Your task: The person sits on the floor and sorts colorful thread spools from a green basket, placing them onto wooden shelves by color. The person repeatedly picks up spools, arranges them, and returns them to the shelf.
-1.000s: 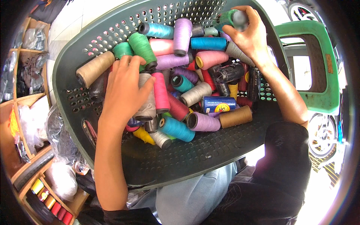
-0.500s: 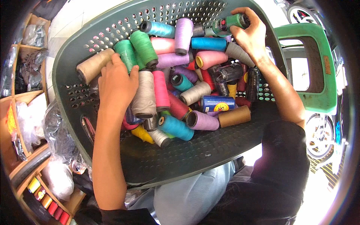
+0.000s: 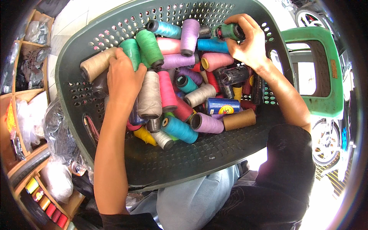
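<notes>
The labelled green spool [image 3: 223,32] is at the upper right of the frame. Your right hand [image 3: 251,42] has its grip clamped on it, thumb underneath, fingers curled over. A blue spool [image 3: 210,45] lies just beneath.

Your left hand [image 3: 126,74], left of centre, reaches over a teal-green spool [image 3: 131,51], thumb and fingers spread either side of its lower end; you can't tell from here whether that grip presses on it. A tan spool [image 3: 99,64] lies to the left of these fingers, a bright green spool [image 3: 149,48] to the right, and a grey spool [image 3: 149,94] below your thumb.

More spools fill the middle of the dark basket [image 3: 199,159]. Beyond it, a wooden shelf [image 3: 32,93] runs down the left edge, and a green stool [image 3: 335,84] stands at the right, above a wheel [image 3: 325,143].
</notes>
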Demonstrator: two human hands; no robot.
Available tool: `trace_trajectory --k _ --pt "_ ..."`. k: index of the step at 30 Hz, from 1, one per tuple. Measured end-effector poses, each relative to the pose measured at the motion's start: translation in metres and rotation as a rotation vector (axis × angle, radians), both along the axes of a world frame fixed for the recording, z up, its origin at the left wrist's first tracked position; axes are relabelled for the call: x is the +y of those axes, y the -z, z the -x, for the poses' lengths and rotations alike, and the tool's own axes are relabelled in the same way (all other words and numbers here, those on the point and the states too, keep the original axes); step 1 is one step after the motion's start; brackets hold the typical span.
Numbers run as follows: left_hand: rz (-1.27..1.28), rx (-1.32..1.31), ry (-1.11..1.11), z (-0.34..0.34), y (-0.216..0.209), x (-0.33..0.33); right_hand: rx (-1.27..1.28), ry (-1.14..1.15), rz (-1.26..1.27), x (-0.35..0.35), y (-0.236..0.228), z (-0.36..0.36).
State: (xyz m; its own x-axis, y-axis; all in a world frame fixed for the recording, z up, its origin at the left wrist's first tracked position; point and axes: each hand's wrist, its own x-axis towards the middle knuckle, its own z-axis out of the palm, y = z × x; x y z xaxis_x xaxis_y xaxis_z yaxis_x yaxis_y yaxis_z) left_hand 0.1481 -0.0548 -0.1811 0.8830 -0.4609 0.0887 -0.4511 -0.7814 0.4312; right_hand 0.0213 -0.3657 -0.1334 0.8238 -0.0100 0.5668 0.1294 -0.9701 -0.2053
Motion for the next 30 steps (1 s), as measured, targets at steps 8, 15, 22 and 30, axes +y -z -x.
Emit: trace_trajectory --k 8,15,22,30 --pt "0.147 -0.024 -0.004 -0.001 -0.029 0.001 0.041 0.154 -0.053 0.003 -0.007 0.0" --pt "0.271 -0.196 0.018 -0.009 -0.034 0.003 0.031 0.237 -0.081 -0.004 -0.01 -0.002" --pt "0.707 -0.281 -0.011 -0.002 -0.066 -0.005 0.02 0.355 -0.199 -0.001 -0.028 -0.003" --pt "0.946 -0.111 0.021 0.001 -0.065 -0.005 0.102 0.407 -0.379 0.012 -0.035 -0.003"
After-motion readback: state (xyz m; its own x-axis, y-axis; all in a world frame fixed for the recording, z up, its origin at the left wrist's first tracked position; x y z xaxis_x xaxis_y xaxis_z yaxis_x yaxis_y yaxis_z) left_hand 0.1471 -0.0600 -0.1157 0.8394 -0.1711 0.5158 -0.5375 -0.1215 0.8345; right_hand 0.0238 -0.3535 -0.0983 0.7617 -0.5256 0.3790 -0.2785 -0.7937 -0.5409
